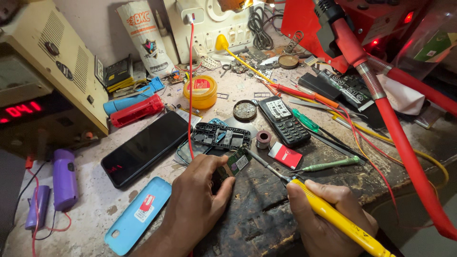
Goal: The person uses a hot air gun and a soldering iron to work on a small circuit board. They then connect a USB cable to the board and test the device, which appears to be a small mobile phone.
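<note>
— Where does the repair stand?
— My left hand (197, 200) pins the circuit board (236, 164) to the workbench (266, 209); my right hand (328, 216) grips the soldering iron (333, 216), tip on it. The phone frame (221, 136) lies apart, unassembled.

The circuit board (236, 164) sits at the frame's centre, held by the left hand (200, 200) from below. The soldering iron (328, 214) runs from lower right up to the board, gripped by the right hand (328, 221). Just above the board lies an opened phone frame (221, 135); left of that a smartphone (145, 147), with a phone case (138, 214) below it. A keypad phone (284, 120) lies upper right of the board, and a power supply (43, 81) fills the upper left.
</note>
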